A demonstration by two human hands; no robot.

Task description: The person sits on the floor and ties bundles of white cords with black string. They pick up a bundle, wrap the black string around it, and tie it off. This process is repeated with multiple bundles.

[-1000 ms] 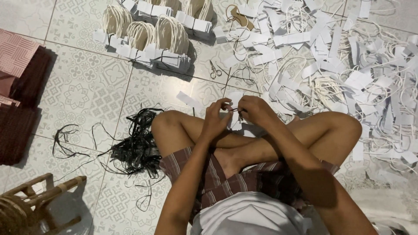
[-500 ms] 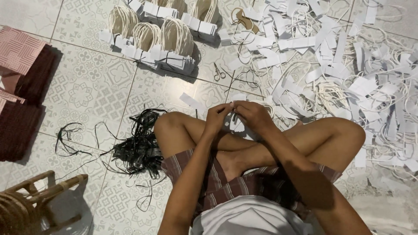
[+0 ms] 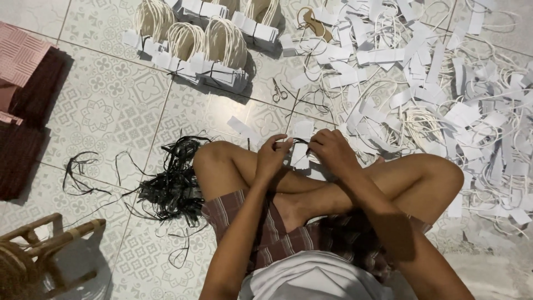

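Two hands pinch a small white paper tag above crossed legs on a patterned tile floor.

The left hand (image 3: 272, 157) and right hand (image 3: 331, 153) are both curled nearly closed, fingertips gripping the flat rectangular white tag (image 3: 300, 155) between them, held just over the knees; a thin dark string (image 3: 291, 140) runs between the fingers. To the left of the legs lies a tangled heap of glossy black strings (image 3: 173, 183). Ahead sit tied bundles of cream cord loops with tags (image 3: 206, 53), small metal scissors (image 3: 277, 91), and a wide loose scatter of white paper strips and pale cords (image 3: 433, 89). Folded pink and maroon cloth (image 3: 22, 83) lies at far left.
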